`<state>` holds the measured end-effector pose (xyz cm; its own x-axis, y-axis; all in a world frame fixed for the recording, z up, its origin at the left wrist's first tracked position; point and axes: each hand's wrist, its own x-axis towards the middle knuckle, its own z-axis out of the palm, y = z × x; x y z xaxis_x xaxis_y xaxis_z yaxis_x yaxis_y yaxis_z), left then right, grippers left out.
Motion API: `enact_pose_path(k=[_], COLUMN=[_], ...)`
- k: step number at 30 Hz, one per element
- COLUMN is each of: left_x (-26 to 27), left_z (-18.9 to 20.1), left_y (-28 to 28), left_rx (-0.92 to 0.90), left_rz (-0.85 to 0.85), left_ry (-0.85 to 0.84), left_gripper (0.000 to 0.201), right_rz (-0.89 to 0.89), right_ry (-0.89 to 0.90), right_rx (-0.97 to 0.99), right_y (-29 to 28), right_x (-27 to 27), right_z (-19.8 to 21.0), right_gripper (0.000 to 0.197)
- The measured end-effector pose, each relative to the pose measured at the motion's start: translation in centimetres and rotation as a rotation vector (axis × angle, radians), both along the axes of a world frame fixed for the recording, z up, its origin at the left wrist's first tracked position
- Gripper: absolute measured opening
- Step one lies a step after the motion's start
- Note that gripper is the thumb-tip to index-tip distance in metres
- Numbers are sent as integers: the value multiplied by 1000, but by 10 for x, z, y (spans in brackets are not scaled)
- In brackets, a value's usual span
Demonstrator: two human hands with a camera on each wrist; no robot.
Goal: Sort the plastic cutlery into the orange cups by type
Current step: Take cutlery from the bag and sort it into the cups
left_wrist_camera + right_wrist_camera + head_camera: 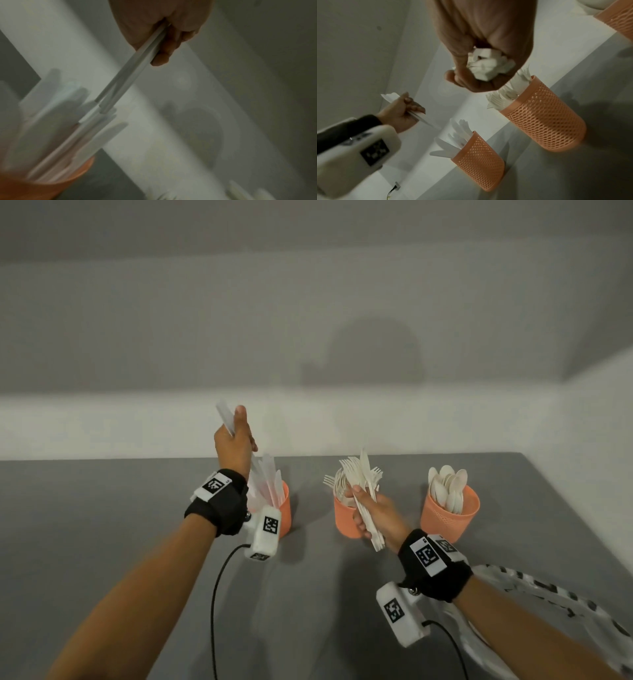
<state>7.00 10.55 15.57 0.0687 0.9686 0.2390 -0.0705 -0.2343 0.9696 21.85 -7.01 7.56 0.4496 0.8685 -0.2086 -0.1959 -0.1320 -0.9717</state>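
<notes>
Now the left hand [235, 440] grips a couple of plastic knives [132, 75] above the knife cup [283, 508] on the bench [102, 525], seemingly about to drop them in handle first. Meanwhile the right hand [371, 517] clutches a mixed bundle [359, 484], mostly forks, before the fork cup [346, 517]. Spoons fill the spoon cup [448, 517]. Next, lower the knives into that cup and let go.

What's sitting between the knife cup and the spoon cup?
The fork cup, between knife cup and spoon cup, in the head view.
</notes>
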Motion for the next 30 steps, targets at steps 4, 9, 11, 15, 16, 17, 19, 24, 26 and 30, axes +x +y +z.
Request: enact_pose_path(k=[4,9,11,15,16,17,19,24,26,30], left_x=[1,0,-2,-4,-5,-5,-5,-5,-3,14], left_z=[-45,-78,-82,-81,-82,-84,-88,-88,-82,-57], left_y=[10,13,15,12,11,11,10,5,-1,-33], left_rx=[-18,51,97,256,308,352,395,451,519,592], left_rz=[-116,-124,-84,-97,-108,-118,-135,-190,-153,-123], left_ry=[166,404,456,566,645,738,909,1159,1197,817], left_gripper=[32,12,26,32,28,26,31,45,52,48], right_rz=[-3,67,84,106,109,109,101,77,63,22], right_ry=[38,28,17,-4,2,8,32,119,138,134], right_rx=[-17,-24,-35,-55,-50,-46,-37,4,14,46], right_y=[4,8,9,10,10,9,9,7,5,4], right_x=[0,-1,-2,-4,-4,-3,-2,2,2,0], right_z=[-1,-3,-4,-3,-2,-3,-4,-7,-10,-10], right_gripper=[36,23,21,18,19,21,26,35,36,30])
